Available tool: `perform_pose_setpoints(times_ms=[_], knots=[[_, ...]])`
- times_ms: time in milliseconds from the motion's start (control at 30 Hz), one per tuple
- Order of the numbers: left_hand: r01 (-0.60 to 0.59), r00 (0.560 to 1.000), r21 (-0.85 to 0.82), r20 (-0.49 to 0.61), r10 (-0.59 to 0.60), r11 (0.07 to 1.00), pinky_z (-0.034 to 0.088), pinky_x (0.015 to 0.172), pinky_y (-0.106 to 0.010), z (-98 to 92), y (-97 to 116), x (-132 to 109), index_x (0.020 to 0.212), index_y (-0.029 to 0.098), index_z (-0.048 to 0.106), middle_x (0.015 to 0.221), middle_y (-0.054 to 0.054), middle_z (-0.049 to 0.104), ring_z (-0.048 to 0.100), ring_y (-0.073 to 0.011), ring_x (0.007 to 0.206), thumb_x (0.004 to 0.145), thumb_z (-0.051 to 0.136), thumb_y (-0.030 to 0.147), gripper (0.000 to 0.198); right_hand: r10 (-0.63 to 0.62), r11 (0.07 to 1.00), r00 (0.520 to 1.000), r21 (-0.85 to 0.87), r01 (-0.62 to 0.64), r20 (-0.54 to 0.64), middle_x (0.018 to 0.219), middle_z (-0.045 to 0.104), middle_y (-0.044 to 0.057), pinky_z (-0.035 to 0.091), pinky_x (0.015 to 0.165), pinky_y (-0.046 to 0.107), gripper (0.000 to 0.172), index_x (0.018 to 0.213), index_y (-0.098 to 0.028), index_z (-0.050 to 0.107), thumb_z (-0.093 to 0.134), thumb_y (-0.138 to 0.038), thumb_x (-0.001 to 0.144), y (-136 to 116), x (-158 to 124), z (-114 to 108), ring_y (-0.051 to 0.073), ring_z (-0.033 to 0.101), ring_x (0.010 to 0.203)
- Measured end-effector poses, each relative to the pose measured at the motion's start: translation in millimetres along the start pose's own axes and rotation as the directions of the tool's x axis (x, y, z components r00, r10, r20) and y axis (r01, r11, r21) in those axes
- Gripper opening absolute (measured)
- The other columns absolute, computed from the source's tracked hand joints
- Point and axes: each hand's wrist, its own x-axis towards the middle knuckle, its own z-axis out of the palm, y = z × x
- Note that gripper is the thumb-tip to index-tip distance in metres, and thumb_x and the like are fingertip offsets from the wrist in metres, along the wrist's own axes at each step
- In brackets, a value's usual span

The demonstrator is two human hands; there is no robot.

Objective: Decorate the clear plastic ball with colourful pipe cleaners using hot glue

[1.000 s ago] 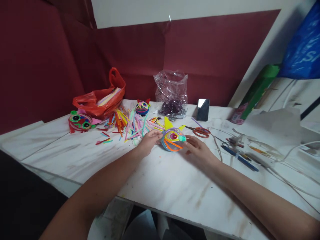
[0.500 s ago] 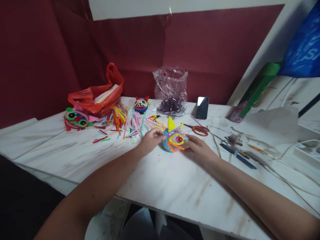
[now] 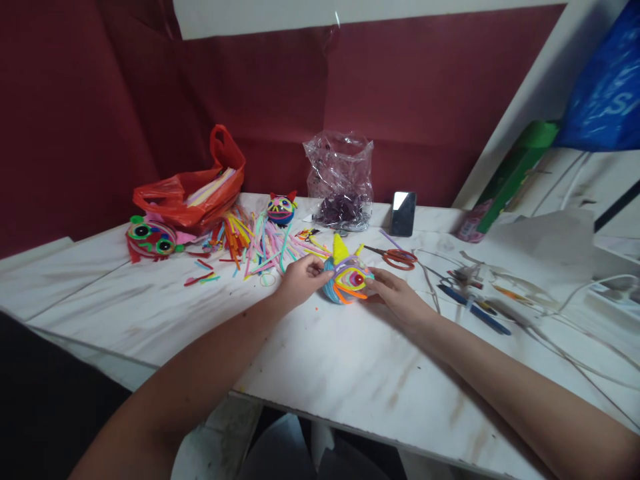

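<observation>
Between my hands is a small round craft figure point(image 3: 342, 280), with blue strands round its side, a yellow horn on top, one big yellow-and-pink eye and orange strips below. My left hand point(image 3: 303, 281) grips its left side with bent fingers. From the right, my right hand point(image 3: 393, 293) pinches the edge beside the eye; part of those fingers is hidden behind the figure. Just beyond the figure lie red-handled scissors point(image 3: 399, 259). Loose pastel pipe cleaners point(image 3: 273, 245) are heaped to the left of it.
A red plastic bag point(image 3: 195, 200) stands at the back left, near a finished-looking striped figure point(image 3: 150, 239) and a smaller blue one point(image 3: 281, 209). A clear bag point(image 3: 343, 187) and a phone point(image 3: 403, 215) are behind. Cables and a blue pen point(image 3: 473, 310) lie right.
The whole view has shifted very slightly. Both hands keep their hold on the craft figure, and nothing else has visibly moved.
</observation>
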Motion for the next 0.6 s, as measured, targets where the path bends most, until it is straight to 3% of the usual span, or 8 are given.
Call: perform_pose_setpoints(times_ms=[300,600], knots=[[-0.190,0.976,0.223,-0.058,0.208,0.956,0.045,0.070,-0.027,0.3,-5.7,-2.3,0.069,0.021,0.059,0.071,0.000,0.063,0.058,-0.0152,0.069,0.071,0.068,0.029,0.013,0.006,0.999,1.000,0.042,-0.007,0.013,0.120,0.067,0.007,0.060,0.076,0.032,0.036,0.107,-0.024,0.068,0.072,-0.044,0.078,-0.7,-0.5,0.3,0.025,0.065,0.107],[-0.322,0.933,0.425,-0.007,0.359,0.846,0.044,0.069,-0.028,-0.8,-9.4,-5.6,0.071,0.022,0.058,0.071,-0.002,0.064,0.058,-0.0165,0.068,0.079,0.062,0.030,0.012,0.005,0.999,1.000,0.050,-0.006,0.026,0.118,0.068,0.008,0.060,0.077,0.033,0.039,0.111,-0.023,0.065,0.070,-0.045,0.079,2.2,1.3,-0.9,0.025,0.065,0.105]])
